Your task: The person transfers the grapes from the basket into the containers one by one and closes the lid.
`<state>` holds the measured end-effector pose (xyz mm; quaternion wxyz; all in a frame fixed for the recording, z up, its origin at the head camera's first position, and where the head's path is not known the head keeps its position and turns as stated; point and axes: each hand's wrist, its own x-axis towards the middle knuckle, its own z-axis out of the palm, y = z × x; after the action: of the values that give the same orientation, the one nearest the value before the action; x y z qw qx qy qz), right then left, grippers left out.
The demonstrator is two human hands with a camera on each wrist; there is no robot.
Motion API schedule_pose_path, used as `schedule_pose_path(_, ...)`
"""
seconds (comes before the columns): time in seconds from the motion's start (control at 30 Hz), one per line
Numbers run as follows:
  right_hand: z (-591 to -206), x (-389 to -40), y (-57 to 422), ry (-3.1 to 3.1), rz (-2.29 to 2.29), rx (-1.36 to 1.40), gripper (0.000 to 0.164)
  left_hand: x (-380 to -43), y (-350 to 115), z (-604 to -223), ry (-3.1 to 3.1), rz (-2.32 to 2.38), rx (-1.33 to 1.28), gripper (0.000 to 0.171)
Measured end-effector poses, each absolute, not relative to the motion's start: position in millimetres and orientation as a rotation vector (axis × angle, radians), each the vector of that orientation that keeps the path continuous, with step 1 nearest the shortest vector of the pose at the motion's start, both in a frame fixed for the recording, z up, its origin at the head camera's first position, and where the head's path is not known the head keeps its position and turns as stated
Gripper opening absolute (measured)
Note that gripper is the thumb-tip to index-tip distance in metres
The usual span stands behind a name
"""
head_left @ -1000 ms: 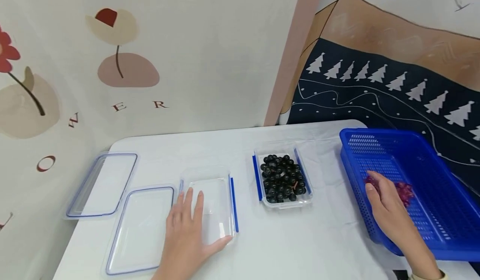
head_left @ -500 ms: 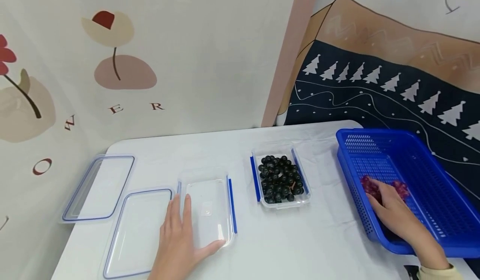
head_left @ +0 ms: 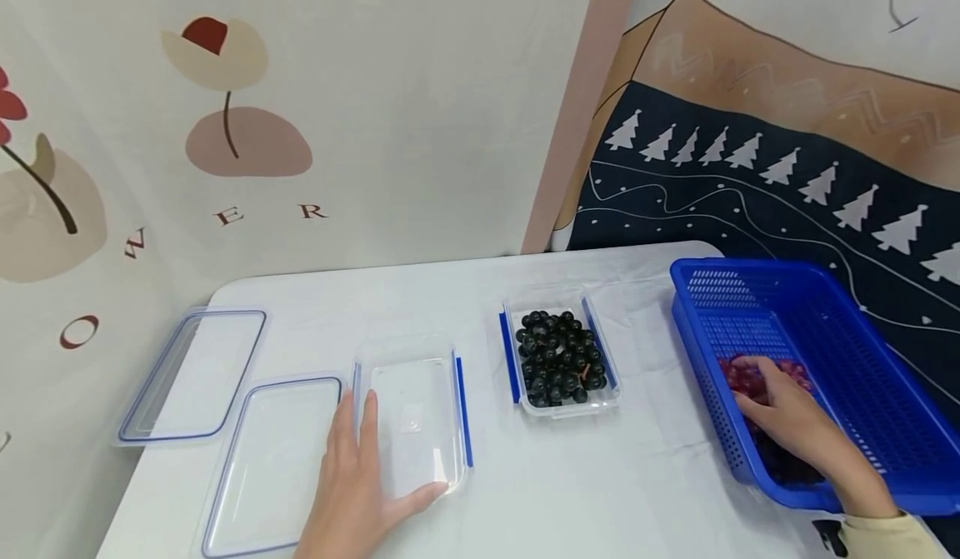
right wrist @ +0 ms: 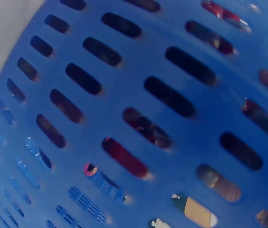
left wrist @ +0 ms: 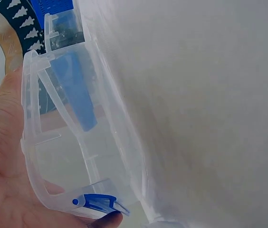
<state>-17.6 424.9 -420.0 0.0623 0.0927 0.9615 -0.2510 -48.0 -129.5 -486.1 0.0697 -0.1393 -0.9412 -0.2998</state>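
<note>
Inside the blue basket (head_left: 855,367) lie red grapes (head_left: 750,379) (right hand (head_left: 791,419) touching).

Left hand (head_left: 351,488) bare; right hand (head_left: 786,417) bare below 1 pale yellow sleeve (head_left: 885,536).

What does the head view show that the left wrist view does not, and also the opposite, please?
Only the head view: the right hand at the red grapes, the flower print, and two whole lids.

Only the left wrist view: the palm side of the left hand, and one blue clip from close.

Both: the left hand, the clear box, a second box with black grapes, the basket and the tree print.
</note>
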Motion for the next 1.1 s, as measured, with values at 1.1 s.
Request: schedule_pose_path(1.1, -403, 10, 416, 2.075, -2.773, 0.623, 0.028, -47, -136, -477, -2.902, -1.065, -0.445, 0.149)
